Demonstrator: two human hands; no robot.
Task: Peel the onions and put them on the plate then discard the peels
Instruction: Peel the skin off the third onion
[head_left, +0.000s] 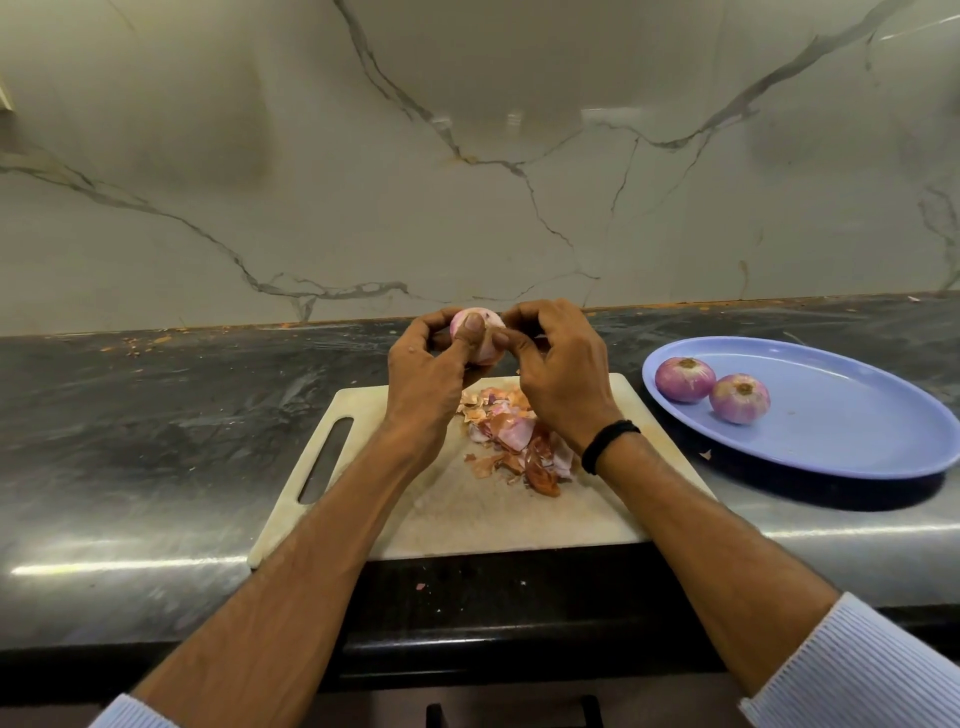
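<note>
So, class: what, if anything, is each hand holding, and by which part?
The left hand grips a red onion round its side, thumb across the front. The right hand pinches at its right side, probably loose skin; too small to confirm.

Noted both forearms bare, entering from 7 and 5 o'clock and converging toward 12. Found left hand (423, 364) raised, back toward the camera, fingers curled round the onion (488, 357) from its 9 o'clock side, thumb laid flat across its near face. Found right hand (558, 374) just beside, at 3 o'clock of the left, knuckles up, fingers bent, tips pinching at the onion's 3 o'clock edge. Recorded black band (610, 444) on right wrist. Recorded pale ribbed sleeves (857, 670) pushed back toward both elbows.
</note>
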